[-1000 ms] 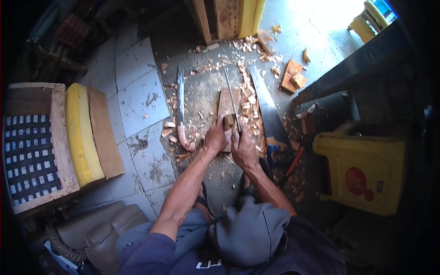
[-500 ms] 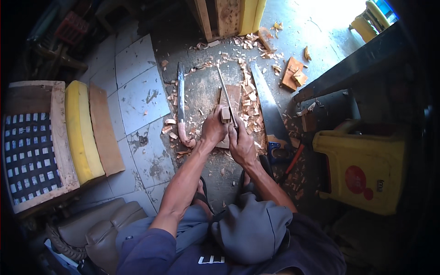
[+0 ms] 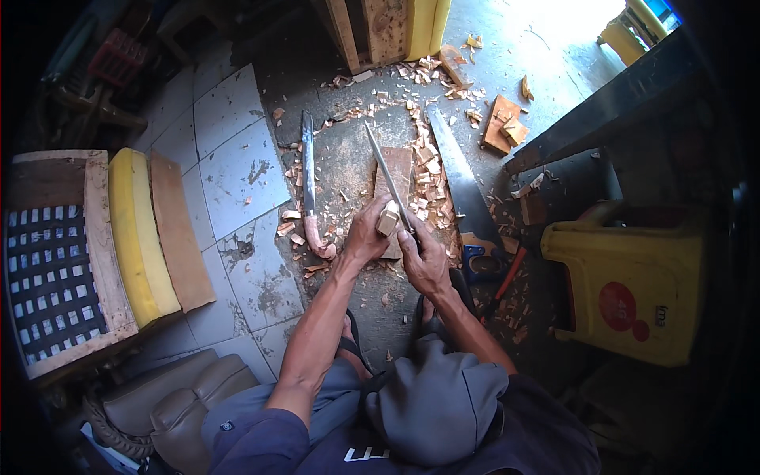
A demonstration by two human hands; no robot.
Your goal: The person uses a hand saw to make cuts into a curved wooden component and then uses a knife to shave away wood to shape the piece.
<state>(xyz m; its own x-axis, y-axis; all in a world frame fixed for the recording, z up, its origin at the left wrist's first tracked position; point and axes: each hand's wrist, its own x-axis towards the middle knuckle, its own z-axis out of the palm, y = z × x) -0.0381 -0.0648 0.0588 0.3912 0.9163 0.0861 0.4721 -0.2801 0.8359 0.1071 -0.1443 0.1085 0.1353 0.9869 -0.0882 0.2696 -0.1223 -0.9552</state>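
Note:
My left hand (image 3: 365,236) is closed around a small pale wooden piece (image 3: 389,218), its cut end facing up. In my right hand (image 3: 427,261), fingers wrap the near end of a long, thin, tapering grey file (image 3: 383,166). The file slants away to the upper left and lies close along the wooden piece; whether they touch, I cannot tell. Beneath both hands a flat brown board (image 3: 402,170) rests on the floor. To the left lies a machete (image 3: 309,170) with a curved wooden handle, and to the right a handsaw (image 3: 459,170).
Wood shavings (image 3: 431,174) are scattered around the board. A yellow plastic stool (image 3: 625,297) is at the right, near a dark beam (image 3: 609,107). Orange wood blocks (image 3: 499,123) lie beyond the saw. At left stand a webbed wooden frame (image 3: 99,237) and yellow foam (image 3: 142,237).
My right hand has drawn slightly right and nearer, and the file leans further left. The wooden piece in my left hand has tilted, with its cut end turned. Both hands keep their hold.

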